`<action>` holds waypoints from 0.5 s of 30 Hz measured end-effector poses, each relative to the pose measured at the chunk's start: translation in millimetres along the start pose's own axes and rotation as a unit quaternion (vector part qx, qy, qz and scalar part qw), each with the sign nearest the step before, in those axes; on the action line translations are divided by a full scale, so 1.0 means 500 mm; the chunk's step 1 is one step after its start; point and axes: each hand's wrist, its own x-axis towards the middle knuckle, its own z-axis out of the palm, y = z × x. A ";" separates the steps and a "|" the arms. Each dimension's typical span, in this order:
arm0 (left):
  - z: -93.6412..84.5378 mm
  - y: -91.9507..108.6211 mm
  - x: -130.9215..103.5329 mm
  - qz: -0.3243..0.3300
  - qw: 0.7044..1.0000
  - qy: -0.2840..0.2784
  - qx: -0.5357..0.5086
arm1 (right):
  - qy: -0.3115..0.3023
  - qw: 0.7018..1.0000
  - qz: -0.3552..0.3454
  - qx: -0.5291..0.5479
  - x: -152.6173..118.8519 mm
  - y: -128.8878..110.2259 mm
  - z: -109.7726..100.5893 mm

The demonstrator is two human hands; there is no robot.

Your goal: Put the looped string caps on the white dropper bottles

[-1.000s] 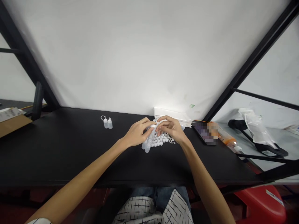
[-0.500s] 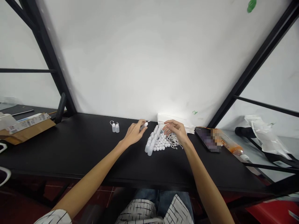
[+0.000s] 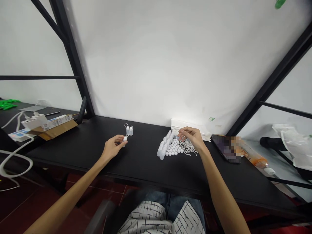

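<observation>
My left hand (image 3: pixel 113 147) is closed on a small white-capped plastic bottle (image 3: pixel 124 140), held just in front of two similar small bottles (image 3: pixel 129 130) standing at the left part of the table. My right hand (image 3: pixel 191 136), fingers bent and apart, hovers over a heap of white cap straps (image 3: pixel 188 148); nothing shows in it. Beside it lie many small white caps (image 3: pixel 173 147). Left of the caps, upright translucent bottles (image 3: pixel 164 145) stand in rows.
A stack of white paper or bags (image 3: pixel 192 126) lies against the wall. A phone (image 3: pixel 225 149) and an orange drink bottle (image 3: pixel 258 160) are on the right. An opened cardboard box (image 3: pixel 55 127) and white cables (image 3: pixel 20 162) sit at far left. The black table (image 3: pixel 143 169) has a front edge near my lap.
My left hand has carried the small bottle leftward, from beside the rows to near the two standing bottles. My right hand stays over the straps. The view has turned left.
</observation>
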 end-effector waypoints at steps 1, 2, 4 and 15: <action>-0.006 -0.008 0.005 -0.010 1.000 0.009 0.003 | 0.000 1.000 0.001 -0.003 0.000 -0.001 0.001; -0.011 -0.016 0.011 -0.017 1.000 0.022 0.001 | 0.000 1.000 0.003 -0.006 -0.001 -0.002 0.001; -0.016 -0.028 0.028 -0.021 0.999 0.039 0.004 | -0.001 1.000 0.005 -0.013 -0.002 -0.002 0.001; -0.018 -0.072 0.158 -0.056 0.998 0.036 -0.012 | -0.007 0.998 0.008 -0.060 -0.002 0.005 0.001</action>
